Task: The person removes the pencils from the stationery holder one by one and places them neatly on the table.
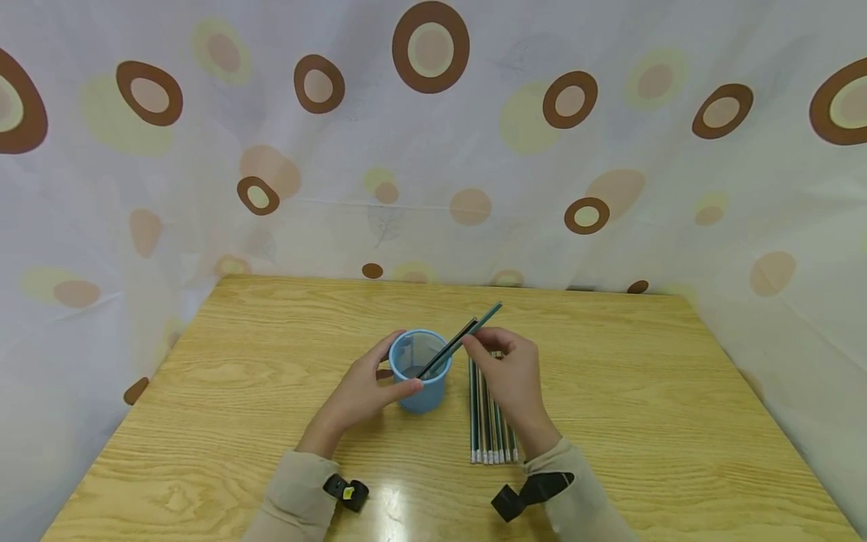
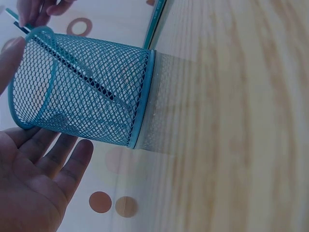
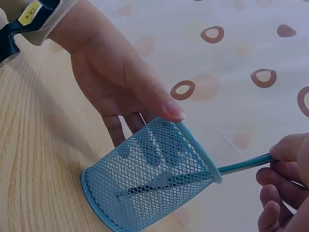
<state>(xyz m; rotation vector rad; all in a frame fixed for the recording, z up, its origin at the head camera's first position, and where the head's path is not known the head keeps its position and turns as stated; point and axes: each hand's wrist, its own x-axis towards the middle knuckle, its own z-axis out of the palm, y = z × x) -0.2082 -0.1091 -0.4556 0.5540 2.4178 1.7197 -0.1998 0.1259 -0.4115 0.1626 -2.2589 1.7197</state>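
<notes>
A light-blue mesh pen cup [image 1: 421,399] stands upright on the wooden table. My left hand [image 1: 359,391] holds it from the left, thumb at the near rim and fingers along the far side; the right wrist view shows that thumb [image 3: 166,104] over the rim. From the right, my right hand [image 1: 512,373] pinches a teal pencil [image 1: 489,312] between thumb and fingertips. Beside it a darker pencil [image 1: 469,327] slants the same way. Their lower ends are inside the cup, seen through the mesh [image 2: 101,67] in the left wrist view.
Several striped pencils [image 1: 483,429] lie side by side on the table [image 1: 271,339], right of the cup and partly under my right hand, metal-tipped ends toward me. A patterned cloth [image 1: 433,150] hangs behind the table and at both sides.
</notes>
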